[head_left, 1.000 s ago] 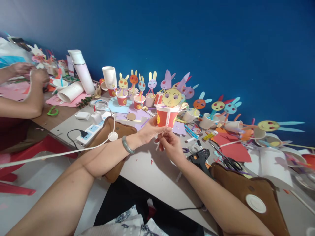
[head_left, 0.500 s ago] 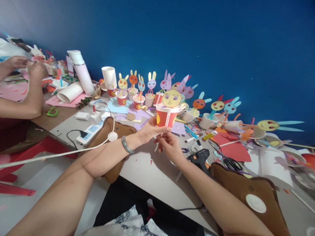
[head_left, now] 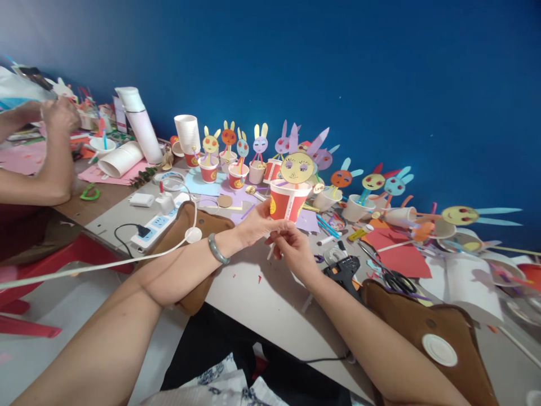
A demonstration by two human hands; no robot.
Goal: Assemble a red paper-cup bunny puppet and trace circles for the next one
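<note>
My left hand (head_left: 258,226) grips a red-and-white paper cup (head_left: 289,204) from its near left side, holding it upright above the table. Over its rim stands a round yellow paper rabbit face (head_left: 297,168) with purple ears, drawn eyes and lashes. Two small round paper pieces on strips stick out at the cup's sides. Just below the cup, my right hand (head_left: 291,248) is closed, fingers pinched together. A thin pale stick (head_left: 270,254) pokes out beside these fingers; its upper part is hidden. Behind the cup, several similar rabbit cups (head_left: 238,176) line the wall.
A black glue gun (head_left: 344,269) and scissors (head_left: 399,281) lie right of my right hand. Left are a power strip (head_left: 158,225), a white cable (head_left: 105,268) crossing before my arm, and a white bottle (head_left: 141,127). A co-worker's hands (head_left: 61,115) are at far left.
The cup has shifted slightly right in my left hand's grip. The rabbit face stands a little higher over the rim, with a bit of orange strip showing beneath. The co-worker's hands moved slightly.
</note>
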